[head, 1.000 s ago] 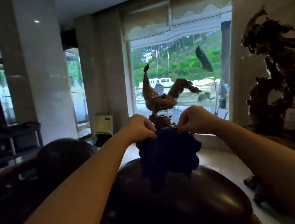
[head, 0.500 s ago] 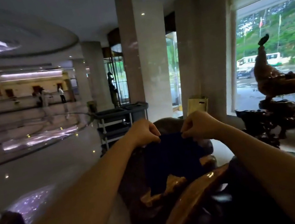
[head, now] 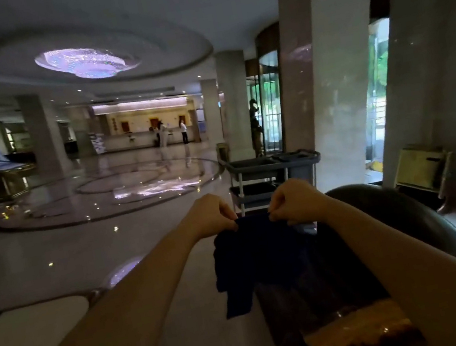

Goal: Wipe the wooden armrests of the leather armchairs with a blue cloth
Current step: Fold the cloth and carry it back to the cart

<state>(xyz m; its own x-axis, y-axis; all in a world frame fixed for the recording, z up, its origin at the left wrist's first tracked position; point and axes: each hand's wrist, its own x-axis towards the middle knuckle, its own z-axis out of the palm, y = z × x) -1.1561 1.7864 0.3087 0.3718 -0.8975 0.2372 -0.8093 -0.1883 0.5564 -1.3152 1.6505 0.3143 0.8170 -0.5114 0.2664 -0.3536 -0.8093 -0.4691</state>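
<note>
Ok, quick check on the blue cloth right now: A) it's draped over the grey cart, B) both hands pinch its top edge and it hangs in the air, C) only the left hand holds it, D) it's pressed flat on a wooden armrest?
B: the left hand and right hand each pinch the top edge of the blue cloth, which hangs loose, clear of the wooden armrest below.

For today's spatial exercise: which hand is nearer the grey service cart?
Right. The right hand overlaps the grey service cart in view; the left hand sits to the cart's left. Both pinch the blue cloth.
</note>
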